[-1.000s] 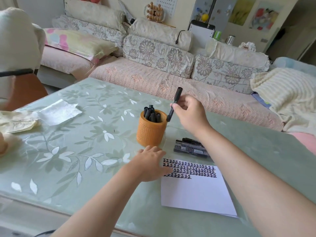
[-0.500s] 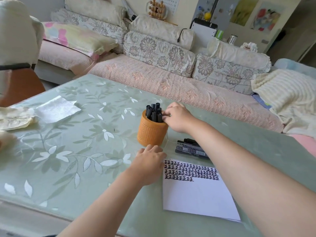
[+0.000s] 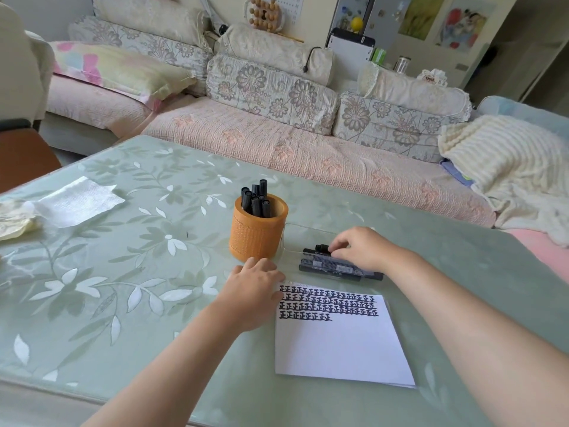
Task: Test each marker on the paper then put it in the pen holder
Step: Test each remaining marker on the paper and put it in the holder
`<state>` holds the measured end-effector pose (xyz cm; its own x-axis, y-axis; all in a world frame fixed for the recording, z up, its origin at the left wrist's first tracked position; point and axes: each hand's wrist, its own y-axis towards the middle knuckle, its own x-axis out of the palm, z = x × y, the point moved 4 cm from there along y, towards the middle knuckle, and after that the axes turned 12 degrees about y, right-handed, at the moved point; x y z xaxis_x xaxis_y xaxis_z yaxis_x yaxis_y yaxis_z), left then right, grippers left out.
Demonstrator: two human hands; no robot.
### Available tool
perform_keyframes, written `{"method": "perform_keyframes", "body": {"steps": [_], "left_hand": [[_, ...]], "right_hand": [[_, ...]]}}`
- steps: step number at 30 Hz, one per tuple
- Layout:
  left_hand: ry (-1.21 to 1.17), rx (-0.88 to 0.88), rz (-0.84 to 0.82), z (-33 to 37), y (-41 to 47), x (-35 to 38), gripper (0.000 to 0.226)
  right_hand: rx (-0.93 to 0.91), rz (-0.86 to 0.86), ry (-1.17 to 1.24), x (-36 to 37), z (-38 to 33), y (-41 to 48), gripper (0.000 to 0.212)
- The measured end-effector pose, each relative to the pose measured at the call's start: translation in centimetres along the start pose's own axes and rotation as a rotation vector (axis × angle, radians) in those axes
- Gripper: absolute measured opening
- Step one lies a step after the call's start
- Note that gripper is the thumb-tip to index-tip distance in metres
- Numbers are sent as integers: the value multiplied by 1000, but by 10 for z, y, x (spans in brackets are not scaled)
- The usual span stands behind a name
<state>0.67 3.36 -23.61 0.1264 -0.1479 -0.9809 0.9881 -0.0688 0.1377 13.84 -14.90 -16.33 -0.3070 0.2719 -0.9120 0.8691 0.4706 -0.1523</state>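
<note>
light, slick barrels: take the top one mid-body

my right grip (image 3: 357,251) lies on the loose markers (image 3: 338,268), fingers curled over the top marker (image 3: 320,248). the thumb is hidden, so i cannot tell whether the marker is pinched. these look like light, stiff plastic barrels, smooth and round, so i judge they will roll and slip. best taken mid-barrel, clear of the cap.

the pile sits in what looks like a clear tray (image 3: 311,228) on the worktop (image 3: 154,272), at 4 o'clock from the orange pen holder (image 3: 258,235). the holder stands upright with a cluster of capped markers (image 3: 257,201) leaning inside and room left on its 3 o'clock side.

my left grip (image 3: 255,291), fingers flat, pins the paper (image 3: 338,346) at its 10 o'clock corner. the paper lies at 6 o'clock from the pile.
</note>
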Motion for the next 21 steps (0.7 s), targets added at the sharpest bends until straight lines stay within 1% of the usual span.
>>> {"method": "perform_keyframes", "body": {"steps": [4,6,10,14,18,21], "left_hand": [[-3,-4,-13,0,1,-1,36],[-4,-5,-19,0,0,-1,36],[-10,-6,-27,1,0,-2,36],[-7,-4,-35,1,-1,-3,37],[-6,-3,-50,1,-1,-2,38],[-20,4,-52,0,0,-2,38]], "right_hand": [[-11,-45,38,-4,5,-1,18],[-21,-53,19,-5,3,0,16],[-80,-18,-56,-1,-2,7,10],[-88,-30,-32,3,-3,10,16],[-98,-49,-23,2,-5,13,10],[-120,3,-8,4,-12,11,12]]}}
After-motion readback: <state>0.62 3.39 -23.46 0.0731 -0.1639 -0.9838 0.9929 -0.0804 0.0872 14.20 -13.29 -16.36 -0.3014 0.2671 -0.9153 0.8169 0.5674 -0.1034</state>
